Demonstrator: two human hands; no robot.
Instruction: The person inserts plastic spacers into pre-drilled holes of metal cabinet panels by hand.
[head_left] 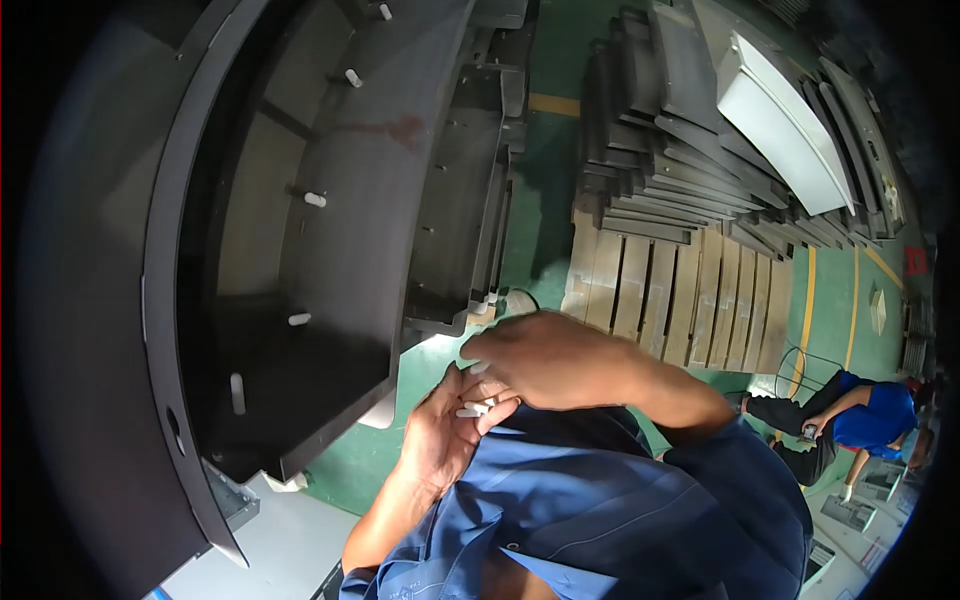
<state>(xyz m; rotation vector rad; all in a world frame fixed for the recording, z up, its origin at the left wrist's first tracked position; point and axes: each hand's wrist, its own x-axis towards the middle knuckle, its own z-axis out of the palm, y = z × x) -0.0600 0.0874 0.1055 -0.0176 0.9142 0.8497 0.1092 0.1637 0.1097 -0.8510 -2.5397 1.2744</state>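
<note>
My left hand [438,440] is turned palm up and cupped around several small white sleeve-like caps [477,408]. Over it reaches my right hand [545,360], its fingers bent down toward the left palm. Another white piece shows by the right fingertips, but whether they pinch it is hidden. To the left stands a large dark grey sheet-metal housing [365,265]. Similar white caps sit in a row along its inside, one white cap [315,200] near the middle and one longer white cap [238,393] at the near end.
More dark metal housings [455,190] stand just behind the first. Across the green floor, stacked dark panels [650,130] and a white panel [785,120] rest by a wooden pallet [690,300]. At far right a person in blue [870,415] sits low, holding something small.
</note>
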